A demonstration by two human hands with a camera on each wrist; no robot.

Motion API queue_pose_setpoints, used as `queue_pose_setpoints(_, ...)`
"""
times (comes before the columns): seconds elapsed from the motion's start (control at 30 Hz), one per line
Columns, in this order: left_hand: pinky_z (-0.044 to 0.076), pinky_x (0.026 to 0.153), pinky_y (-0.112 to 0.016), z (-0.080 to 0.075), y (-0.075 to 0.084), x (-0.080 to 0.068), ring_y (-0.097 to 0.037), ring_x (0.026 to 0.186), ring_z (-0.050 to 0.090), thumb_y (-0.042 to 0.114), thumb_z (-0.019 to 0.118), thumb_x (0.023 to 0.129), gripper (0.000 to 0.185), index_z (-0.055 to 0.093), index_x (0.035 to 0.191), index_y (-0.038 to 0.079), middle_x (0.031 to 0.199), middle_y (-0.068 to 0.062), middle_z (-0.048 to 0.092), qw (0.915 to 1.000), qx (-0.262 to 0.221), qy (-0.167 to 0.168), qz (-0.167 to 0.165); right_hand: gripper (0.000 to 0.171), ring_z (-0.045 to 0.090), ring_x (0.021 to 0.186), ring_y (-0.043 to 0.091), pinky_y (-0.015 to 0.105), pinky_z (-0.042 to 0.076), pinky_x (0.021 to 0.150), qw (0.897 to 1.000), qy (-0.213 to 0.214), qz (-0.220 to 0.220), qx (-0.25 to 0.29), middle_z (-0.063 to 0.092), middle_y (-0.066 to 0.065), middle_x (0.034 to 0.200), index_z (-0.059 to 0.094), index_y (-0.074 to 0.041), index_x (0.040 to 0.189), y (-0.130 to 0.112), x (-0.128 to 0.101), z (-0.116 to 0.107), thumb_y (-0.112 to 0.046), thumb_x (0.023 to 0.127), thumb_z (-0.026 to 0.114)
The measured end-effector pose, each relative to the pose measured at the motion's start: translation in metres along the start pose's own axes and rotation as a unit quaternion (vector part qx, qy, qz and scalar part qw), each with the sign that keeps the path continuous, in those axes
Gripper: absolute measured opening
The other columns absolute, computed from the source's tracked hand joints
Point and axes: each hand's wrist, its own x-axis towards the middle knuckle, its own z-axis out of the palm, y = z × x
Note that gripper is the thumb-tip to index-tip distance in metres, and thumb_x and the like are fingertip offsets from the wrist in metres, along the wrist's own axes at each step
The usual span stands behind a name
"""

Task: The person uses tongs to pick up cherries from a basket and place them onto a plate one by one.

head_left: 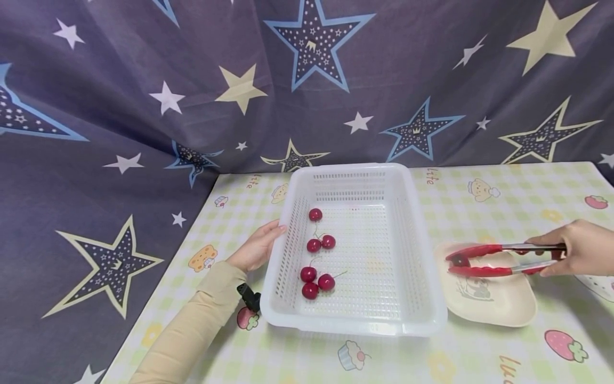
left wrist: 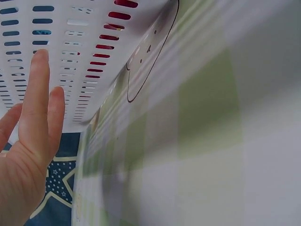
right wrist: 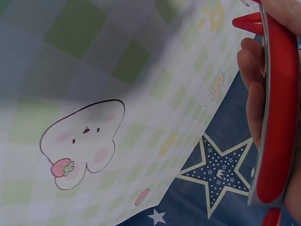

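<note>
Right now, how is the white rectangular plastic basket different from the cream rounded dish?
The white rectangular plastic basket is covered in holes, but the cream rounded dish is solid with a grey picture inside. The basket is big and deep; the dish is smaller and shallower. Both rest on the green-checked tablecloth.
</note>
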Motion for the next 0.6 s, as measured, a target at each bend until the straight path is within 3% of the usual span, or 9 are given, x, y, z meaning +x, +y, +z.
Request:
queue_pose_setpoints(0.17,0.052,0.095,-0.034,0.0,0.0005,0.0005,-0.017,0.11,0.061,0.029,0.039,0.102,0.054,0.024,0.149,0.004,0.142,-0.028,0.039,1.0,0.0,0.001,-0.001,0.061,0.034,0.052,-0.011,0.014,0.029,0.041,1.0,0.008,0.002,-0.003,0.046,-0.026,0.055,0.071,0.008,0.093,0.0031,-0.0022,0.004,-0.028,0.048,0.092)
queue_pose_setpoints(0.6,0.052,0.094,-0.033,0.0,-0.0013,0.0002,-0.016,0.11,0.061,0.033,0.04,0.102,0.058,0.022,0.15,0.005,0.142,-0.029,0.038,1.0,0.004,0.0,-0.001,0.071,0.034,0.053,-0.009,0.016,0.03,0.044,0.998,0.005,0.063,-0.025,0.053,-0.022,0.063,0.072,0.004,0.098,0.0075,-0.0094,0.0042,-0.036,0.043,0.093)
